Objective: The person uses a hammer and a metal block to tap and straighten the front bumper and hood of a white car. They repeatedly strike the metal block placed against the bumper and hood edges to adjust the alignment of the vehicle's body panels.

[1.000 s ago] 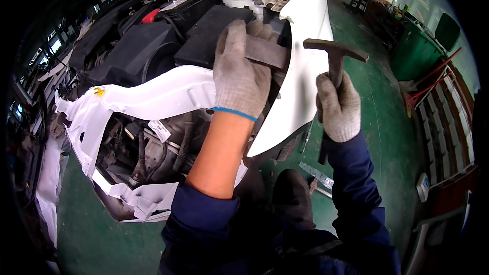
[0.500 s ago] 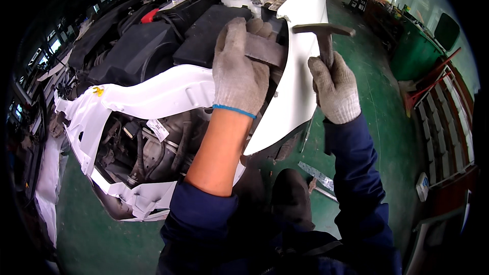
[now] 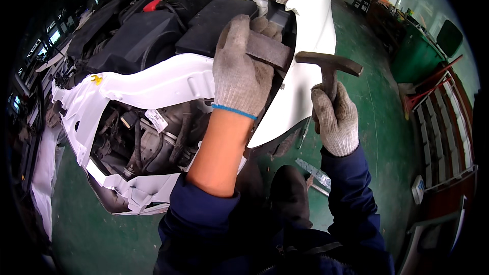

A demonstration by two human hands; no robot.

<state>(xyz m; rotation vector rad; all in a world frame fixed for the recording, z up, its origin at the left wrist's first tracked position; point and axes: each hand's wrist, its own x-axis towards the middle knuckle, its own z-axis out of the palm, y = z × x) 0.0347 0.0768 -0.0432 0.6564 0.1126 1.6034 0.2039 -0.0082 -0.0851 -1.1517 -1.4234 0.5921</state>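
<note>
Starting at the left, the white front frame [image 3: 158, 84] of a car, with a yellow clip [image 3: 96, 79] near its left end. Seen through the opening below, dark hoses [image 3: 181, 137] and a white tag [image 3: 156, 120]; above, black engine covers [image 3: 135, 35] and a red cap [image 3: 152, 4]. Farther right, over the inner side of the bay, gloved and closed around a flat grey-brown metal block [image 3: 270, 51]: the left hand [image 3: 240, 76], with a blue-edged cuff and bare forearm behind. Sticking out rightward from that grasp, the block, right end close by the inner edge of a white fender [image 3: 313, 25]; cannot tell whether touching. Below the fender's tip, on the green floor [image 3: 379, 122], a clear strip [image 3: 313, 171] with a metal bar [image 3: 319, 188] just beside. Next, head up and overlapping the fender's outer edge in view, a hammer [image 3: 328, 65], gripped by its handle in the gloved right hand [image 3: 337, 122], fingers wrapped snugly below the head. Well apart at the far right, a green bin [image 3: 417, 58], a slatted rack [image 3: 451, 132] and, low down, a small pale box [image 3: 418, 189].
</note>
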